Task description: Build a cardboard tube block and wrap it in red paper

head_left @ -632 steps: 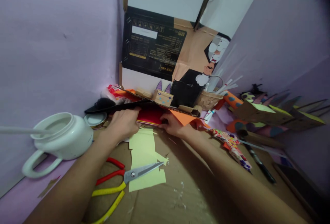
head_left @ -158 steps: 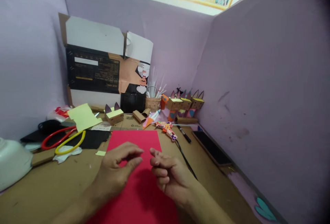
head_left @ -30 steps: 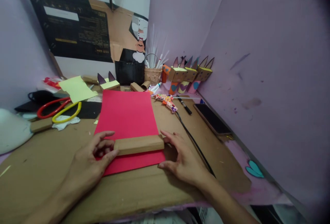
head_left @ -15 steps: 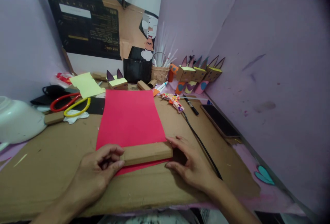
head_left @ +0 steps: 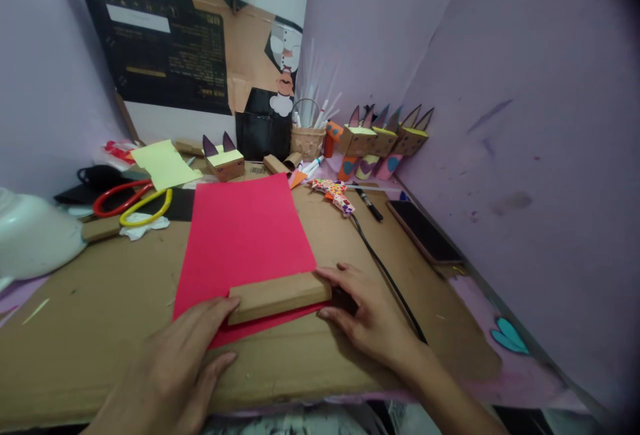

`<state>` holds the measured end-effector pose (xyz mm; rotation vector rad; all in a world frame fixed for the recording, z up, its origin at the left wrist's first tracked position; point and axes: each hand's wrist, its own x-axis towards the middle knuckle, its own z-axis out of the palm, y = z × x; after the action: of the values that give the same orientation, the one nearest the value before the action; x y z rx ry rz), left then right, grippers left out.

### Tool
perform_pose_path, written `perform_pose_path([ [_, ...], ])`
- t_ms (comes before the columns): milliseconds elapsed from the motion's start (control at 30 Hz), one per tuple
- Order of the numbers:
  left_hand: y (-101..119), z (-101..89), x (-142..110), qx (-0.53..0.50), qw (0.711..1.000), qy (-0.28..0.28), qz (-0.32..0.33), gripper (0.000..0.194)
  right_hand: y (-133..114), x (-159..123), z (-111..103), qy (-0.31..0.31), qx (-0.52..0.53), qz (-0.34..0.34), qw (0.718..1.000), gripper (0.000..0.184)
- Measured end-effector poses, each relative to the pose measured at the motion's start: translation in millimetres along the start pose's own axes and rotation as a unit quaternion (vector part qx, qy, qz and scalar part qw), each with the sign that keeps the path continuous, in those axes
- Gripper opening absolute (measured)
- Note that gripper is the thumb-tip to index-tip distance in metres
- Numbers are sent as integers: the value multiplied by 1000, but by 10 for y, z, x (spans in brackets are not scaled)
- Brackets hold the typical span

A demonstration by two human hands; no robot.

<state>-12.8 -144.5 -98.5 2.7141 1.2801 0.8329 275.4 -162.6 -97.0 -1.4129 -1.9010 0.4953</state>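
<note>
Purple walls (head_left: 550,121) flank a cardboard-covered tabletop (head_left: 120,308), where a cardboard piece (head_left: 280,296) lies across red paper (head_left: 245,235), near the front edge. The left hand (head_left: 173,361) has its grip spread, fingers at the piece's left end; the right hand (head_left: 377,318), grip parted too, meets the other.

The cardboard bar (head_left: 280,296) between left hand (head_left: 170,358) and right hand (head_left: 367,308) is plain tan, the paper (head_left: 245,241) beneath solid red, the glue gun (head_left: 332,191) beyond the right mottled multicolour, the scissor handles (head_left: 167,201) beyond the left red and yellow.
</note>
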Motion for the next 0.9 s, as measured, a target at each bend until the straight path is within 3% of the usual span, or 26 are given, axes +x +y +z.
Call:
perform_pose_path([
  [133,-16,-82,56,114,988,-17,103,60,-18,12,-8,5,-9,-14,1000,41],
  [267,4,-215,129,120,979,-53,155,62,-20,20,-8,9,-16,-22,1000,36],
  [400,56,-262,131,90,988,-28,120,58,-10,27,26,26,-15,-33,999,34],
  [700,19,-152,103,54,998,31,28,47,-11,52,44,24,24,-12,999,26],
  [767,19,-149,137,-3,999,33,-23,37,2,49,52,26,44,5,999,24],
  [900,44,-174,253,-67,981,-37,-180,8,-5,97,59,18,91,59,994,22],
])
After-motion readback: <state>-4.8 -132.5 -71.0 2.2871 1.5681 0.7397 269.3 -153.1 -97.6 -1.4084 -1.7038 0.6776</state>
